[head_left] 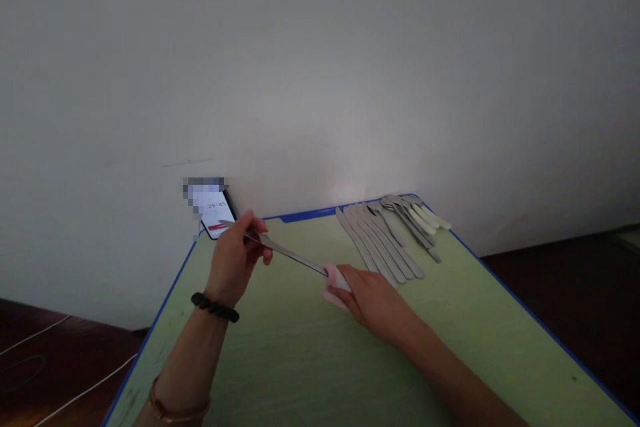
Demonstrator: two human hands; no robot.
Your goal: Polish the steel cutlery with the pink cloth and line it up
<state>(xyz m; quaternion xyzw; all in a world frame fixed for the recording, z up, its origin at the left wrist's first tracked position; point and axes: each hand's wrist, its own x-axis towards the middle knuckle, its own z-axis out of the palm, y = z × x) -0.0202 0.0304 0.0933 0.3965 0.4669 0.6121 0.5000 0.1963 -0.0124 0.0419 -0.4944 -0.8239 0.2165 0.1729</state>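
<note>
A table knife (pixel 299 257) is held slantwise above the green table, its handle end toward the right. My left hand (pixel 237 255) is closed in a pinch around the blade, and the tip shows beyond the fingers. Gripped by my right hand (pixel 373 297), a pale pink cloth (pixel 334 295) is wrapped about the handle end, which it hides. Just past my right hand several matching table knives (pixel 383 243) lie side by side on the table. Farther right rests a group of spoons (pixel 407 217), partly overlapping, together with several pieces of cutlery with cream handles (pixel 425 217).
The green table (pixel 300 360) has a blue edge and stands against a grey wall (pixel 320 80). A phone (pixel 213 210) with a lit screen leans on the wall at the table's far left corner. White cables (pixel 90 387) run over the dark floor at left.
</note>
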